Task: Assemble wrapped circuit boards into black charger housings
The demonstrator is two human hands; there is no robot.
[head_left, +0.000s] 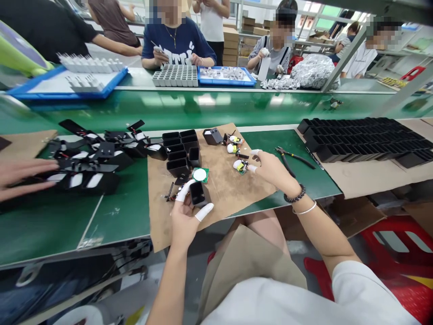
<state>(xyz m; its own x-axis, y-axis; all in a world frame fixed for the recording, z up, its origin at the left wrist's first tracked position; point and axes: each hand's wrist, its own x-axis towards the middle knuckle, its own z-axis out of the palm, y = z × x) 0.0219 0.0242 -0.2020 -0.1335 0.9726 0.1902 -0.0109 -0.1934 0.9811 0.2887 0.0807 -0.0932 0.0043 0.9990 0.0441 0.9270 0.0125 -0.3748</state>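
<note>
My left hand (182, 219), with white finger cots, holds a small open-topped black box (199, 194) between thumb and forefinger. Just behind this box lies a green circuit board with a white disc (200, 174). Small dark parts with wires (172, 193) lie left of the box, partly hidden by my fingers. My right hand (272, 169), also in finger cots, reaches over the cardboard with thumb and forefinger apart. Its fingertips are beside a small assembly with a white dome and yellow part (240, 166); contact is unclear. Two similar assemblies (233, 148) lie behind it.
Several empty black boxes (177, 153) stand on the cardboard sheet (223, 194). Pliers (296, 159) lie to the right, before rows of black boxes (365, 140). At left, another person's hand (25, 178) is beside black housings (91, 164). Co-workers sit across the green bench (216, 106).
</note>
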